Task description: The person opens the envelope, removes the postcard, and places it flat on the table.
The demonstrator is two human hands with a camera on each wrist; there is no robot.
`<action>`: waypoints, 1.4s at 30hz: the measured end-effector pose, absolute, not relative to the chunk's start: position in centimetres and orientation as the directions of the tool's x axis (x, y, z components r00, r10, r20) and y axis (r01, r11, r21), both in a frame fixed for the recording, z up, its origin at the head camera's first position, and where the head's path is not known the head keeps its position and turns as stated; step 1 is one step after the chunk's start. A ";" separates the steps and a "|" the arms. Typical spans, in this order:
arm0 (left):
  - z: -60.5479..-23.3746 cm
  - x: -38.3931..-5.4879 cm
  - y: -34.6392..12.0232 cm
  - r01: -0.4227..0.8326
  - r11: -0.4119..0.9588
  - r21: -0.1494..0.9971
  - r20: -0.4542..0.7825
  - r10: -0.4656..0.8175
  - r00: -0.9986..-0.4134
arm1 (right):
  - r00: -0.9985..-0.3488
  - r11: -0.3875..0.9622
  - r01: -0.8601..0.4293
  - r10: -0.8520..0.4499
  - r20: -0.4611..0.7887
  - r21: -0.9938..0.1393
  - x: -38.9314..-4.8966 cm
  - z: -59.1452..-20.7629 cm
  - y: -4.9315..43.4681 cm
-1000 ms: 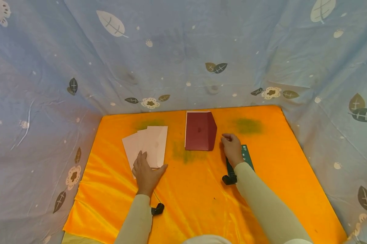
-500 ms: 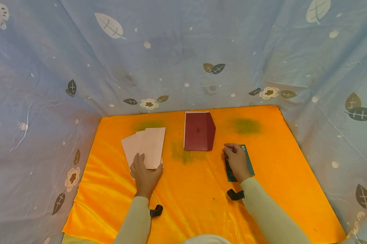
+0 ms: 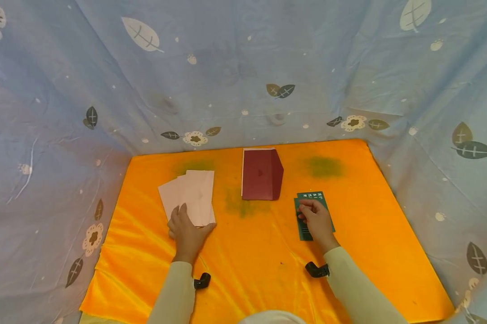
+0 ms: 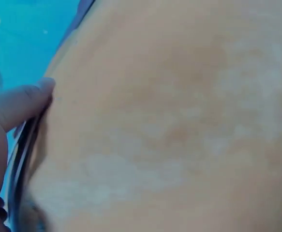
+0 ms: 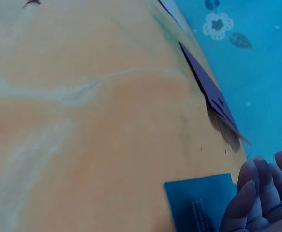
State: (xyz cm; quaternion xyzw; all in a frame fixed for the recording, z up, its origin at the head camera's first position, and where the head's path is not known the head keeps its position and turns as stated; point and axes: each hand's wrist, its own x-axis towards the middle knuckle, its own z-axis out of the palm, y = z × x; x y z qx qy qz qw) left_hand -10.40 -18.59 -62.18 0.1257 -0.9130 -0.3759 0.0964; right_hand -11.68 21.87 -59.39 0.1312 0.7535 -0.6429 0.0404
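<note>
My left hand [image 3: 188, 235] grips the near end of a fanned stack of pale pink envelopes [image 3: 198, 193], thumb at the right corner and fingers spread over the left side. In the left wrist view the thumb [image 4: 22, 104] presses the stack's edge; the other fingers are mostly hidden. At right, my right hand [image 3: 319, 222] hovers over two overlapping dark green cards [image 3: 303, 230] with white lettering, partly covering them. In the right wrist view its loosely bent fingers [image 5: 247, 193] hold nothing, beside a green card [image 5: 199, 195].
A maroon envelope [image 3: 257, 175] with its pointed flap to the right lies between the hands, near the back edge. Orange cloth [image 3: 251, 252] covers the table. Blue patterned curtains [image 3: 223, 67] enclose the back and both sides.
My right hand has drawn back toward me over the green cards, uncovering more of their far ends. My left hand and the pale envelopes have shifted slightly left.
</note>
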 end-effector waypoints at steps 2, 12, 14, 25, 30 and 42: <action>-61.8 -10.4 -18.8 -0.174 0.678 0.714 0.062 -0.308 -0.949 | -0.961 0.144 0.256 0.142 -0.236 -0.956 -11.5 -59.5 22.0; -59.9 -10.4 -19.9 -0.261 0.532 0.805 -0.096 -0.316 -0.944 | -0.958 0.169 0.264 0.163 -0.238 -0.949 -10.7 -59.2 22.5; -59.7 -10.5 -20.1 -0.265 0.491 0.830 -0.113 -0.317 -0.942 | -0.957 0.164 0.267 0.161 -0.241 -0.950 -10.6 -59.1 22.5; -59.1 -12.0 -20.2 -0.360 0.307 0.881 -0.198 -0.452 -0.870 | -0.951 0.149 0.292 0.149 -0.270 -0.945 -10.4 -58.3 22.5; -59.3 -13.2 -19.8 -0.366 0.448 0.815 -0.155 -0.440 -0.885 | -0.943 0.147 0.319 0.148 -0.298 -0.936 -10.6 -58.7 22.7; -58.6 -14.6 -19.5 -0.438 0.563 0.701 -0.181 -0.454 -0.872 | -0.953 0.159 0.277 0.167 -0.251 -0.948 -10.6 -59.9 22.8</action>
